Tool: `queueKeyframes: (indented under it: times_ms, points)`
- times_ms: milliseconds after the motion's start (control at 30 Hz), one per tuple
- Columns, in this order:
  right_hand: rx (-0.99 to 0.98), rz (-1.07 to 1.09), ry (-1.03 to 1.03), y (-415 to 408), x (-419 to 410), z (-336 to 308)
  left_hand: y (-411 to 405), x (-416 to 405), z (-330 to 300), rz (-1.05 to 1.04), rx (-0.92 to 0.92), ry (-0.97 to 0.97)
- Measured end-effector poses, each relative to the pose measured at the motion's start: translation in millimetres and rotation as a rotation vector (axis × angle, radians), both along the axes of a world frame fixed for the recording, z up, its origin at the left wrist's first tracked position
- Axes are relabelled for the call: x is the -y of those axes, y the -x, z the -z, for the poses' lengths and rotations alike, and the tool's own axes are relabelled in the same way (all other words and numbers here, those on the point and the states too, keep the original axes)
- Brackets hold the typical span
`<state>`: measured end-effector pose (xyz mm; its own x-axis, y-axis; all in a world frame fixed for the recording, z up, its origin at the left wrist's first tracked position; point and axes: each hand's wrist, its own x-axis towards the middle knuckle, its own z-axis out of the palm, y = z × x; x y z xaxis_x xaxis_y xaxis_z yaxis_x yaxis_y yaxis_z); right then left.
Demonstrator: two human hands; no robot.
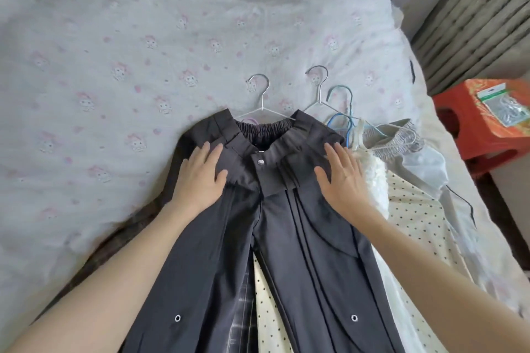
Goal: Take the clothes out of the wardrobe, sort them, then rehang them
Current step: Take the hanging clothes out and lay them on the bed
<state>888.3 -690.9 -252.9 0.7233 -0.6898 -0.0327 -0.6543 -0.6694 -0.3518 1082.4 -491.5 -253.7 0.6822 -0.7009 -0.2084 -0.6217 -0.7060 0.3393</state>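
Covering the bed (120, 46), the printed quilt bore dark trousers (286, 209) atop other garments. Left hand (200, 178) and right hand (341, 178) lay flat, fingers straight, gripping nothing; smoothing outward evenly should suit.

Bare forearms — no sleeves, unadorned hands (200, 178)

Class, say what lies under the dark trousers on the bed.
Under the dark trousers a plaid garment and a cream dotted garment show between the legs, and a wire hanger pokes out above. The rest is covered.
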Motion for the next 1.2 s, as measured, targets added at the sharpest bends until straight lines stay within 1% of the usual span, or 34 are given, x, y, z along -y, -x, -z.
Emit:
queueKeyframes:
  times_ms: [133,367,500,667,800,967,1200]
  points:
    - [-0.062,-0.011,-0.016,52.0,-45.4,-20.0,67.0,-37.1,-17.0,0.061,0.003,0.003]
    - [0.006,0.041,0.052,152.8,-117.0,-75.4,172.4,-95.9,-76.1,0.098,0.039,0.171]
    - [0.031,0.078,0.091,208.8,-142.2,-113.0,223.6,-109.0,-110.1,0.137,0.047,0.281]
    - [-0.019,0.172,0.108,288.4,-173.4,-142.2,285.9,-111.7,-131.5,0.242,0.029,0.314]
    - [-0.039,0.351,0.144,363.5,-198.2,-158.5,345.0,-95.9,-144.2,0.427,-0.005,0.338]
    - [-0.065,0.628,0.213,441.7,-246.6,-172.4,411.9,-70.8,-161.4,0.777,-0.01,0.36]
    - [-0.141,0.999,0.278,544.5,-338.2,-192.7,521.0,-71.4,-175.0,1.22,0.005,0.403]
